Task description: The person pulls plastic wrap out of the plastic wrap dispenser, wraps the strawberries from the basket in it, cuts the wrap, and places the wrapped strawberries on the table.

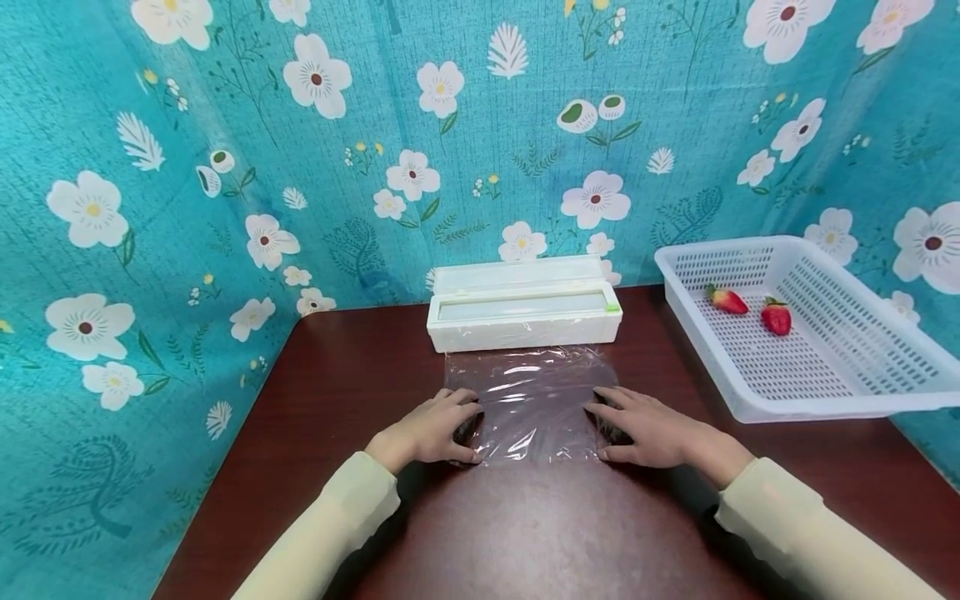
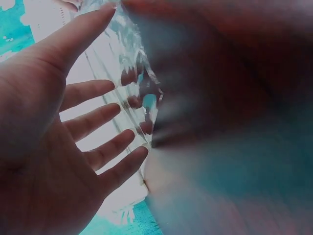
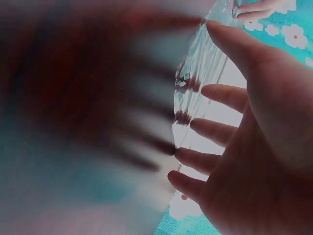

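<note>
A sheet of clear cling film [image 1: 536, 408] lies on the dark table in the head view, running back to the front of a white cling film dispenser box [image 1: 525, 331]. My left hand [image 1: 435, 427] rests its fingertips on the film's left edge, fingers spread. At the right edge my right hand [image 1: 651, 427] touches the film in the same way. Both wrist views show fairly straight, separated fingers, with the fingertips right at the wrinkled film edge [image 2: 142, 73]. The dispenser's lid [image 1: 517, 273] stands raised at the back, and a small green piece [image 1: 613, 307] sits at its right end.
A white perforated plastic basket [image 1: 738, 398] stands at the right of the table, holding two strawberries [image 1: 776, 317]. Behind the table [image 1: 525, 533] hangs a blue floral cloth [image 1: 480, 125], which also runs along both sides.
</note>
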`<state>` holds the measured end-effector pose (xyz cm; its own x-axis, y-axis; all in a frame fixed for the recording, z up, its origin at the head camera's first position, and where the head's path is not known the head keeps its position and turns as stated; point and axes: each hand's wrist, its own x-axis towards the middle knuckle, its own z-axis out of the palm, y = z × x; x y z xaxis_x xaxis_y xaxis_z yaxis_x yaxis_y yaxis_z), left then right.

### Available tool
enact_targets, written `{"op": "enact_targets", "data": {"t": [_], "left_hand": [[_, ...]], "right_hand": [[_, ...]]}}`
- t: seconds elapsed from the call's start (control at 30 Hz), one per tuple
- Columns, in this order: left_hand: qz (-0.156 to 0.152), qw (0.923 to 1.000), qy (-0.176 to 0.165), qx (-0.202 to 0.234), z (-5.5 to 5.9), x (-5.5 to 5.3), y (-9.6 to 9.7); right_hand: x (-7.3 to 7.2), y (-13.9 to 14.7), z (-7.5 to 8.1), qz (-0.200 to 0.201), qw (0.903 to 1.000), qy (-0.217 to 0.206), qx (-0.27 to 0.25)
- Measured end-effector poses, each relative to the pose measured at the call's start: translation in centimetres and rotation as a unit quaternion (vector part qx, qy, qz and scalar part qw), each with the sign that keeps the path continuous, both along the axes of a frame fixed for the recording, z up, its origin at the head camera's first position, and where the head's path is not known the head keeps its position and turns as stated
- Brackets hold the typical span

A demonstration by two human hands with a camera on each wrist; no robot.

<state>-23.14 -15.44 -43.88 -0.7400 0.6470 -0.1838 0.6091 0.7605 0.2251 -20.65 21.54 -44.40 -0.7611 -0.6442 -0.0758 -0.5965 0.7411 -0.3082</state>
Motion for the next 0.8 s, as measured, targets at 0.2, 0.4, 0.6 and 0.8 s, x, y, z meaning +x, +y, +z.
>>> {"op": "enact_targets", "data": {"t": [0.2,0.4,0.6,0.8], "left_hand": [[0.009,0.9999,-0.007,0.004,-0.1,0.8,-0.7],[0.015,0.9998,-0.014,0.004,0.1,1.7,-1.3],[0.013,0.9998,-0.013,0.004,0.3,2.1,-1.4],[0.01,0.9998,-0.01,0.012,0.1,2.3,-1.3]], "right_hand": [[1.1,0.2,-0.1,-0.005,1.0,-0.001,0.006],[1.9,0.3,0.0,-0.004,0.9999,0.005,0.015],[1.9,0.2,0.1,-0.011,0.9995,0.024,0.016],[1.7,-0.1,-0.3,-0.025,0.998,0.055,0.019]]}}
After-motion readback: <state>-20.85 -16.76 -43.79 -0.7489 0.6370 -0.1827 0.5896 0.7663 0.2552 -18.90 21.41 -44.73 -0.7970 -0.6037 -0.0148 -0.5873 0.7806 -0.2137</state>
